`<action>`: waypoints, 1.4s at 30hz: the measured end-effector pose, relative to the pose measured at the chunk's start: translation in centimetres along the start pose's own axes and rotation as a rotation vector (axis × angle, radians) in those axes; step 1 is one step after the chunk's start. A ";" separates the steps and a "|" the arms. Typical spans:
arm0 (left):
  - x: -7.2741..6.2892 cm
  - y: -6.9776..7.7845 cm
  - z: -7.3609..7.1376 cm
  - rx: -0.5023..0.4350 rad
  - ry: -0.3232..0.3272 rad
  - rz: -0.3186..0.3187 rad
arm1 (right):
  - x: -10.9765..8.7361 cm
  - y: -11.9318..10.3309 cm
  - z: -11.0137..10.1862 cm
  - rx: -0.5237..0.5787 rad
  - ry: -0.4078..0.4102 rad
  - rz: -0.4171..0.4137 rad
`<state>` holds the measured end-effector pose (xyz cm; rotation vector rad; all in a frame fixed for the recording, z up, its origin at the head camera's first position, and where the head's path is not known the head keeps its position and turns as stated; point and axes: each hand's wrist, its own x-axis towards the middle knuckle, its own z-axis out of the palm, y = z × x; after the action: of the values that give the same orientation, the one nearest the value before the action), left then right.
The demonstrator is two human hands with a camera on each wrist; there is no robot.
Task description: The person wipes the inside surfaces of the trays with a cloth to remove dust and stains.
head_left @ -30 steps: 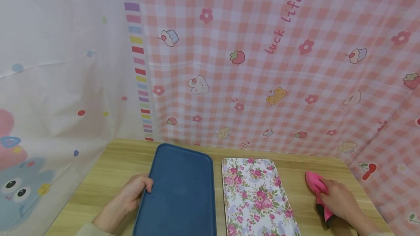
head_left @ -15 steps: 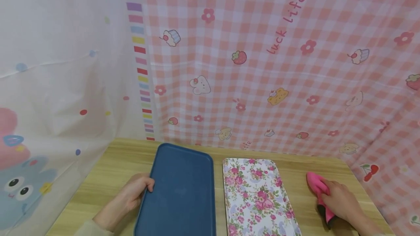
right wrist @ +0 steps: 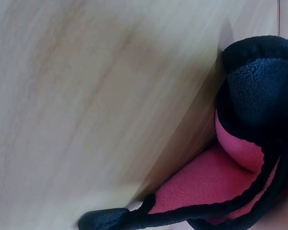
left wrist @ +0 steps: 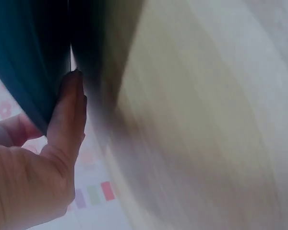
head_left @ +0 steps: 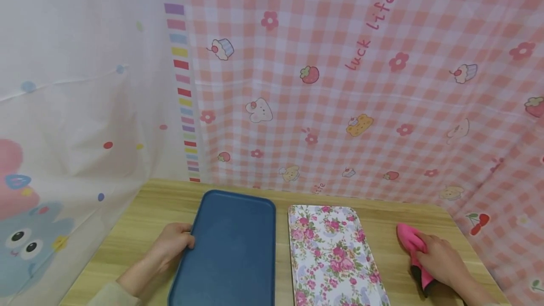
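Note:
My left hand (head_left: 171, 245) grips the long left edge of a dark blue rectangular tray (head_left: 229, 249), thumb over the rim and the other fingers beneath. In the left wrist view the tray (left wrist: 26, 62) stands at a slant over the wooden surface, pinched between thumb and fingers. On the right side, my right hand (head_left: 442, 256) holds a bunched pink cloth (head_left: 409, 236) down at the table. Black edging and a dark fuzzy underside show on the folded cloth (right wrist: 206, 184) in the right wrist view. The near end of the blue tray lies outside the head view.
Between the blue tray and the cloth lies a white tray with pink roses (head_left: 335, 259). All this is on a light wooden table (head_left: 127, 211). A pink checked curtain (head_left: 276, 84) hangs along the back and right, a white printed one (head_left: 85, 107) at the left.
The blue tray has shifted slightly left and its far end has come down a little, my left hand moving with it. My right hand and the pink cloth have hardly moved.

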<state>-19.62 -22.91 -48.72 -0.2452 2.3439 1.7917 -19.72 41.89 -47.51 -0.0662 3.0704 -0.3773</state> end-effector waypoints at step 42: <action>0.2 0.3 -0.3 0.375 0.018 -0.017 | 0.3 -0.5 0.8 0.072 -0.097 0.050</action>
<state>-19.94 -23.12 -48.40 -0.2246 2.6188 1.3098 -19.94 41.19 -48.17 -0.0047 2.9537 -0.4663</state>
